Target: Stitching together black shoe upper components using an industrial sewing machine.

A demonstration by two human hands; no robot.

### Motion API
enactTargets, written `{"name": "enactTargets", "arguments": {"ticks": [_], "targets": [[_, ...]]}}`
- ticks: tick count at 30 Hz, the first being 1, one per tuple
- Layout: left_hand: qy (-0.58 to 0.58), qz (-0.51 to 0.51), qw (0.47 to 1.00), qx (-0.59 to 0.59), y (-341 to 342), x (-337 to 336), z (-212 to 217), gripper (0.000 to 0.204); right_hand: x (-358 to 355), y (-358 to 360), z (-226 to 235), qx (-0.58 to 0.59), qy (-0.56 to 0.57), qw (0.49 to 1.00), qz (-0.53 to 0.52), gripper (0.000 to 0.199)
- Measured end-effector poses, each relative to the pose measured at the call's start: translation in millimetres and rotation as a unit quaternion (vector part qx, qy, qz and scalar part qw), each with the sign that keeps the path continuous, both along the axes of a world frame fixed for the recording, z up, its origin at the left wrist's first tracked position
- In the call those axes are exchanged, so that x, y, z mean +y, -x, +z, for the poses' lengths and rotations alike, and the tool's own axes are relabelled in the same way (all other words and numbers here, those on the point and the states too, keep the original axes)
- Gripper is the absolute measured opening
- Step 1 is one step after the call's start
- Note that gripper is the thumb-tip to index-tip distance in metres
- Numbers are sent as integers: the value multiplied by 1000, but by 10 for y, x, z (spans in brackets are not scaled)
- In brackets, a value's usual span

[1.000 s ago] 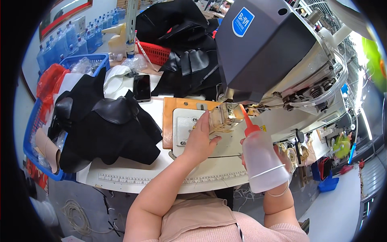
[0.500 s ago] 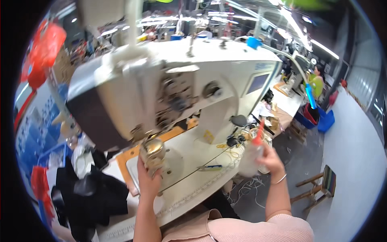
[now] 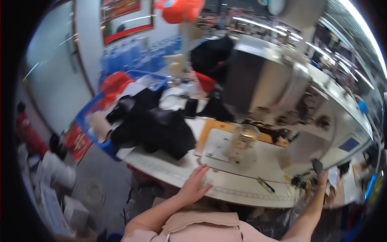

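Observation:
My left hand (image 3: 196,185) rests on the front edge of the sewing table (image 3: 169,168), empty, with its fingers apart. At the far right, my right hand (image 3: 322,177) reaches among the clutter beyond the sewing machine (image 3: 298,84); its fingers are blurred and partly hidden, so what they hold cannot be made out. Between the hands, a clear guard and metal presser part (image 3: 243,137) sit over the needle plate. A pair of thread snips (image 3: 266,185) lies on the tabletop, nearer my right hand.
Black fabric pieces (image 3: 155,127) lie heaped on the table's left end, beside a blue crate (image 3: 94,135) with a red bag. Blue water bottles (image 3: 133,56) line the back wall. Boxes (image 3: 74,211) and white rolls (image 3: 60,171) stand on the floor at left.
The view has swung left. My left hand has left the presser area for the table's front edge. My right hand, earlier holding a red-tipped squeeze bottle, has moved beyond the machine; the bottle is not discernible.

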State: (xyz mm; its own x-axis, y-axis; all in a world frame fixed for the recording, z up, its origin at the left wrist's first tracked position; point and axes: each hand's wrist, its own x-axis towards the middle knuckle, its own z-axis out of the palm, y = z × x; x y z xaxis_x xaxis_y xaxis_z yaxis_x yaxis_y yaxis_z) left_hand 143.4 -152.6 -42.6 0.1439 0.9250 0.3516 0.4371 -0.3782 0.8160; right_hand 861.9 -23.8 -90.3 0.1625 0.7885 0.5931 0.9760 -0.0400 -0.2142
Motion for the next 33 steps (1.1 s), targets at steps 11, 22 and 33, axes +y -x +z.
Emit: {"name": "enactTargets", "arguments": {"ticks": [11,22,33], "targets": [[-257,229,921,183,1385,304,990,33,-714,1754,494,295,-176,938,46,31],[128,315,815,469,1999,1414,1297,66,-890,4275,432,69,-3,982,175,14],[30,-156,922,-353,344,1458,1209,38,-814,4342,364,108,-5,979,174,10]]}}
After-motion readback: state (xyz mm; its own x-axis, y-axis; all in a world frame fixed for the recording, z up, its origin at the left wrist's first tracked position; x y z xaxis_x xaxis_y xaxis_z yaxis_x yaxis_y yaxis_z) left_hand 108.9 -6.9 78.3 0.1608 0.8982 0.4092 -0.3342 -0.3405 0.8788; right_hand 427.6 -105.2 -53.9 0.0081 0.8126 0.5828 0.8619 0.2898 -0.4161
